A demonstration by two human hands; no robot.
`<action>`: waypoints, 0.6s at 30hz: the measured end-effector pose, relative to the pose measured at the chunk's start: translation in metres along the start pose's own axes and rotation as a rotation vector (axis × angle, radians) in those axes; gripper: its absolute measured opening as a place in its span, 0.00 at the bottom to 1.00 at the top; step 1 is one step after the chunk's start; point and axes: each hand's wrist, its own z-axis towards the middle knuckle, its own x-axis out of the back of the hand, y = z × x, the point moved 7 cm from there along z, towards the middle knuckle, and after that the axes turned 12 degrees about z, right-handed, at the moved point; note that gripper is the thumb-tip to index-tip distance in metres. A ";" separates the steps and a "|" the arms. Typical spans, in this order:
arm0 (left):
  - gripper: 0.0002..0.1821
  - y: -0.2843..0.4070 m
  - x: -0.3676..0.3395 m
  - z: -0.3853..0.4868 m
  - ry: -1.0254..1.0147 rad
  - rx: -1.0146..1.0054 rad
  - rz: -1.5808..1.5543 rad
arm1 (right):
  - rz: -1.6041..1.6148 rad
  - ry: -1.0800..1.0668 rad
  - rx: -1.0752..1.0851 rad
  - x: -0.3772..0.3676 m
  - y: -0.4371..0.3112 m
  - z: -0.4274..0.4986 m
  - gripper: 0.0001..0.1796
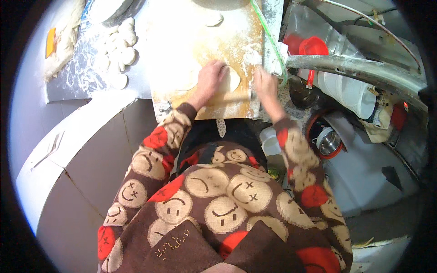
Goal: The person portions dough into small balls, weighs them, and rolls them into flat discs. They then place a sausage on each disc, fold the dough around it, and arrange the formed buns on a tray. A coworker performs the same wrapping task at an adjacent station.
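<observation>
A flat round of dough [233, 79] lies on the floured wooden board [225, 112] in front of me. My left hand [212, 77] grips its left edge, with the fingers curled over it. Just below the dough, a wooden rolling pin [232, 98] lies across the board, blurred. At the pin's right end, my right hand [266, 84] is closed round it, also blurred; its fingertips are hard to make out. Another flattened dough piece [186, 76] is left of my left hand, washed out by glare. A smaller dough piece [214, 19] sits farther back.
Several dough pieces [119, 47] rest on the floured grey surface at left, near a large dough mass [65, 44] and an orange scraper [50, 42]. A green-edged strip [269, 32] runs along the board's right. Beyond are a metal pipe [355, 66] and a red ladle [313, 46].
</observation>
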 end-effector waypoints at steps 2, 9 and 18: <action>0.13 -0.024 -0.007 -0.025 0.006 0.448 -0.233 | 0.045 -0.061 -0.145 0.005 0.012 -0.027 0.16; 0.14 0.007 -0.006 0.024 -0.052 -0.095 -0.005 | -0.026 0.052 0.255 -0.020 -0.020 0.076 0.15; 0.16 -0.039 -0.026 -0.039 -0.159 0.725 -0.448 | 0.022 0.012 -0.048 0.014 -0.006 -0.016 0.17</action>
